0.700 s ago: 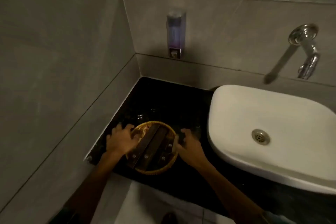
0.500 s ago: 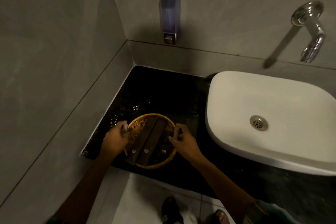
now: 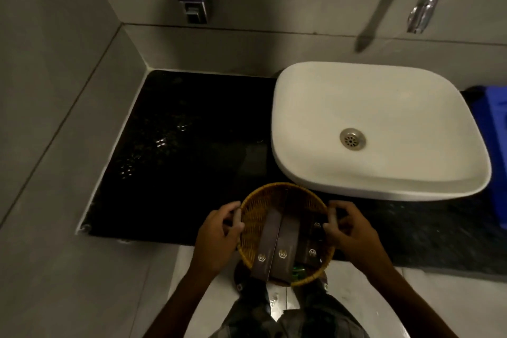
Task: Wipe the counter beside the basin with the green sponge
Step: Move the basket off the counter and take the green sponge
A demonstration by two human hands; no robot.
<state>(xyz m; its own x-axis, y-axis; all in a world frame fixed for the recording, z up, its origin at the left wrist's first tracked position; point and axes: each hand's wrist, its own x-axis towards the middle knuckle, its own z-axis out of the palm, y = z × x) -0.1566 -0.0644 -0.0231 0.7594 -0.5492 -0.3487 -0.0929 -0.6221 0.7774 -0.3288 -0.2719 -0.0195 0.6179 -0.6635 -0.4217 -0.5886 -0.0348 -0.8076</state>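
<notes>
Gripping the basket (image 3: pixel 285 230) by opposite rims, left hand (image 3: pixel 216 239) and right hand (image 3: pixel 354 239) both clasped on it, holding it half over the counter (image 3: pixel 175 151) front edge. Glimpsing something green (image 3: pixel 297 273) at the basket's near rim under the dark packets (image 3: pixel 282 244), possibly the sponge, axis hidden. Lying closer to the right hand. Standing bare left of the basin (image 3: pixel 378 129), wet-speckled.
</notes>
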